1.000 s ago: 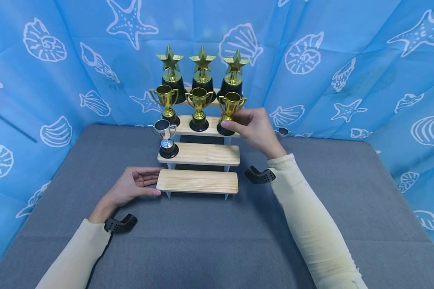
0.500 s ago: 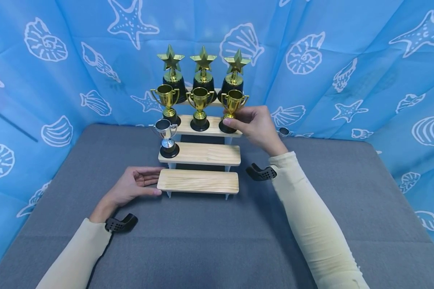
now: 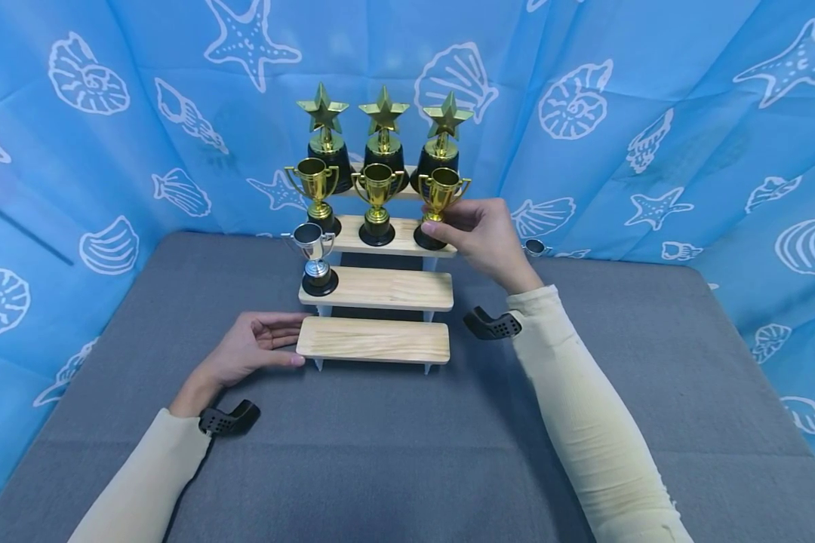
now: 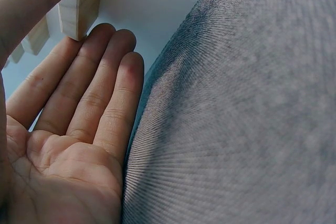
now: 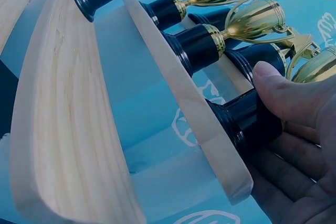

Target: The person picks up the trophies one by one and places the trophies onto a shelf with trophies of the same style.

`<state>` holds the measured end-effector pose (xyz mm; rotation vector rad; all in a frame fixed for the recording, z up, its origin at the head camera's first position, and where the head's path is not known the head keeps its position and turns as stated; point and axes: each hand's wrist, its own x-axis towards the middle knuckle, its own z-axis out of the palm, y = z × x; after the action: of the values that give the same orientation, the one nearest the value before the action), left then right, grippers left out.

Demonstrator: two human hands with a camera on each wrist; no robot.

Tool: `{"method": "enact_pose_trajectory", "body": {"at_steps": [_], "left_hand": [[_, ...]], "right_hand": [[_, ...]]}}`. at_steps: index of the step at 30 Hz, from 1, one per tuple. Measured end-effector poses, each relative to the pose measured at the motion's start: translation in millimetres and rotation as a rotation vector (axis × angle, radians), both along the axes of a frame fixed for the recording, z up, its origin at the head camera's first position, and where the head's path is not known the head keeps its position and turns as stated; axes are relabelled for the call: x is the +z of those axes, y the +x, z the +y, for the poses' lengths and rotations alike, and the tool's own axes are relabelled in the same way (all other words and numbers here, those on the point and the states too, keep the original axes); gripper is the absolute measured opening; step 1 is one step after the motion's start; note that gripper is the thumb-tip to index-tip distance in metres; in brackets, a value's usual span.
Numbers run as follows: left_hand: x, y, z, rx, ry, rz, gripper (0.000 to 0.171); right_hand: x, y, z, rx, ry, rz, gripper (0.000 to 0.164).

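My right hand (image 3: 484, 240) pinches a small gold trophy cup (image 3: 441, 188) low down, at the right end of the second-highest tier (image 3: 410, 235). In the right wrist view, the thumb lies against its black base (image 5: 252, 121), which stands on the board's end. Two more gold cups line the same tier, the middle one (image 3: 377, 188) and the left one (image 3: 316, 181). A silver trophy cup (image 3: 315, 253) stands at the left of the tier below. Beside the left end of the lowest wooden board (image 3: 373, 339), my left hand (image 3: 247, 348) rests with straight fingers (image 4: 113, 93) against it.
Three gold star trophies (image 3: 384, 124) stand on the top tier, behind the cups. A silver cup rim (image 3: 534, 247) shows at the table's back edge, right of the stand. The grey cloth-covered table (image 3: 380, 452) meets a blue shell-print curtain (image 3: 584, 166) behind.
My right hand has shifted the gold cup slightly back and to the right on its tier, mostly in the first half second. The left hand stays at the lowest board.
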<state>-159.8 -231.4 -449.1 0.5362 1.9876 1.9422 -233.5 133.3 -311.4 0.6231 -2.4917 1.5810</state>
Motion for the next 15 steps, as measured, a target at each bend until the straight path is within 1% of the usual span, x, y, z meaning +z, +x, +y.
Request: {"method": "enact_pose_trajectory", "body": {"at_steps": [7, 15], "left_hand": [[-0.9, -0.7, -0.2, 0.001, -0.004, -0.007, 0.075], [-1.0, -0.9, -0.5, 0.003, -0.013, -0.006, 0.074]], "right_hand": [[-0.4, 0.3, 0.2, -0.004, -0.009, -0.014, 0.031], [-6.4, 0.0, 0.9, -0.013, -0.048, -0.006, 0.035]]}}
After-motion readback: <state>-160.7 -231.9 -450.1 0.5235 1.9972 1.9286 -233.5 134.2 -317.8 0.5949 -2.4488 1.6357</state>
